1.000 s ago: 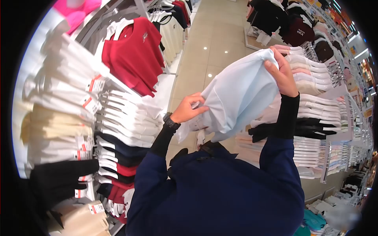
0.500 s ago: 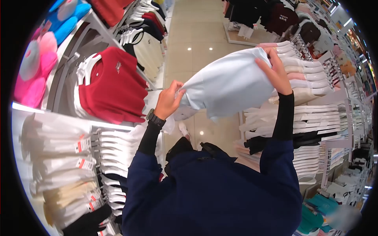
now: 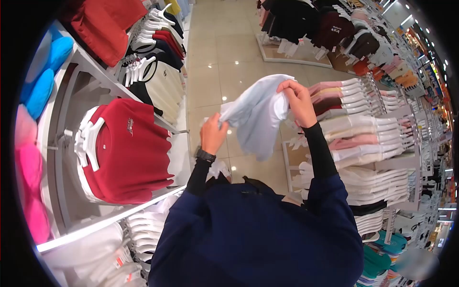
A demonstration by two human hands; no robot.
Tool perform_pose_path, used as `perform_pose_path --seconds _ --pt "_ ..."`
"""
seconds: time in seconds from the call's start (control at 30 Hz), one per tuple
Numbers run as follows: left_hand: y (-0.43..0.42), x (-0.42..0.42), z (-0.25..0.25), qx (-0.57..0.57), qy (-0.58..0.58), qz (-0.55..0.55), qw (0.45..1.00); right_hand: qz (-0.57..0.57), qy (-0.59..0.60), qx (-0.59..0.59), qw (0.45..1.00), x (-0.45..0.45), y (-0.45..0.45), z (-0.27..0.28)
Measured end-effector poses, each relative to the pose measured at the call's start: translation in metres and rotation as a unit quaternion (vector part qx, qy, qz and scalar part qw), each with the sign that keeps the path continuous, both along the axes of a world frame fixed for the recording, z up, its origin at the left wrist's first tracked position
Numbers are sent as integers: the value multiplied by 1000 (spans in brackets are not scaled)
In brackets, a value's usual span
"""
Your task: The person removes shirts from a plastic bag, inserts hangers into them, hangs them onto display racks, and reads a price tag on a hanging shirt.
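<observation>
A pale blue garment (image 3: 258, 117) hangs in the air in front of my chest, over the tiled floor. My left hand (image 3: 213, 135), with a black watch at the wrist, pinches its left end. At its upper right edge, my right hand (image 3: 297, 103) grips the fabric between thumb and fingers. The cloth sags in folds between the two hands, and its lower part dangles free. Parts of the fingertips are hidden by the fabric.
Red shirts (image 3: 136, 148) hang on white hangers at the left, beside blue and pink plush items (image 3: 31, 165). A rack of white and pink garments (image 3: 368, 138) stands close on the right. Dark clothes (image 3: 291, 24) hang beyond it. Tiled floor (image 3: 205, 52) runs ahead.
The view has swung, and the red shirts now show lower. My hands have come closer together, and the garment, stretched out earlier, now droops more. Both hands have kept their hold.
</observation>
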State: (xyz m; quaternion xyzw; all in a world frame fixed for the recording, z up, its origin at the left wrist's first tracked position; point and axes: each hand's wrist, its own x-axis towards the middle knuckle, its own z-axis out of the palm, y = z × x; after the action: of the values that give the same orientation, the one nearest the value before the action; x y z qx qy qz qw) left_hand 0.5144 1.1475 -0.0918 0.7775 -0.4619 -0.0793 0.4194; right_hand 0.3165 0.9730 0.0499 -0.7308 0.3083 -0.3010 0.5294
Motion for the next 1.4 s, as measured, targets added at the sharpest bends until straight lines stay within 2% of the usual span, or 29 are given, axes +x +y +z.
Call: perform_pose_path --seconds 0.03,0.13,0.23,0.3,0.37,0.43,0.53,0.6,0.7,0.8,0.83,0.87,0.9,0.93,1.03,1.13,1.17,1.23,1.33,1.4 --pt "-8 5 -5 1 12 -18 1000 -3 -34 76 997 13 -5 -2" --pt "-38 30 -17 22 154 -96 983 13 -47 101 994 43 -13 12" --pt "-70 54 -40 -92 351 -256 896 38 -61 86 994 64 -21 28" --pt "-82 64 -36 -125 386 -297 864 37 -53 68 996 79 -25 40" --pt "-96 70 -13 -97 342 -321 878 27 -47 42 998 91 -29 50" --pt "-113 78 5 -12 210 -318 925 16 -34 14 999 102 -40 49" --pt "-151 99 -9 132 291 -365 874 -2 -5 -16 1000 117 -77 45" --pt "-169 104 -6 100 342 -402 844 -18 20 -2 1000 122 -120 29" --pt "-194 109 22 72 419 -428 798 3 48 -3 999 125 -199 -32" --pt "-234 128 33 107 491 -419 756 91 17 135 986 132 -233 -88" --pt "-247 133 43 114 526 -386 750 173 -58 245 952 135 -234 -104" --pt "-255 135 56 122 562 -350 740 229 -68 315 919 132 -237 -120" --pt "-266 136 63 129 599 -310 727 225 -81 280 930 133 -234 -129" --pt "-280 148 62 156 601 -294 727 212 -144 353 900 128 -232 -137" --pt "-323 169 64 169 600 -252 740 80 -250 515 816 104 -240 -163" --pt "-368 180 63 200 578 -234 756 124 -290 482 817 93 -265 -174" --pt "-383 180 61 209 572 -229 759 99 -240 444 857 92 -273 -174" --pt "-417 180 60 235 560 -269 748 46 -134 360 922 111 -288 -123" --pt "-465 179 59 256 540 -328 731 -45 -156 395 904 115 -320 -126" --pt "-496 175 66 195 528 -325 760 -128 -187 367 902 111 -340 -129"
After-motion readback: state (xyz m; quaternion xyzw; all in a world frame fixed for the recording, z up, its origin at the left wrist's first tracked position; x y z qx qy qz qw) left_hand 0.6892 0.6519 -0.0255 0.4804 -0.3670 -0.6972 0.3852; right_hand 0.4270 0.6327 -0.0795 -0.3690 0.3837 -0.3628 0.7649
